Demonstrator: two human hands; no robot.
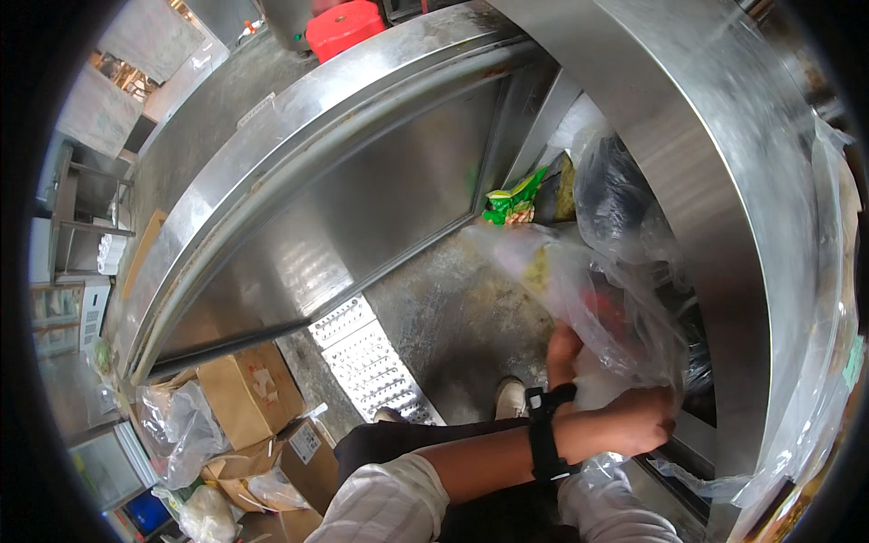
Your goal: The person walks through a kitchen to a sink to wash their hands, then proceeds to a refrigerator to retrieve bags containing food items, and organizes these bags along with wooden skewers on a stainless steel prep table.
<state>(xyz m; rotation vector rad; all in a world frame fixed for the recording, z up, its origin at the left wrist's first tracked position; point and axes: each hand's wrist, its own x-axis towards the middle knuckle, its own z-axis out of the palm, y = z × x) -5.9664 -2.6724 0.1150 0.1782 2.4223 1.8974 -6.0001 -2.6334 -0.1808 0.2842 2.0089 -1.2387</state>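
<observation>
My left hand [648, 422] crosses over my right forearm, with its fingers closed on the edge of a large clear plastic bag [631, 339]. Something red and something yellowish show blurred through the plastic. My right hand [565, 343] reaches up under the bag; its fingers are hidden by the film, so its grip cannot be made out. Beyond the bag, inside an open stainless steel cabinet [706, 244], are a green printed packet [512, 200] and a clear bag with dark contents [614, 183]. A black strap [543, 434] is on my left forearm.
The steel door [380, 197] stands wide open at left, its gasket facing up. Cardboard boxes [248, 390] and a plastic bag [180, 427] sit beside it. A perforated metal drain cover [373, 366] crosses the floor. A red stool [343, 30] stands behind the door.
</observation>
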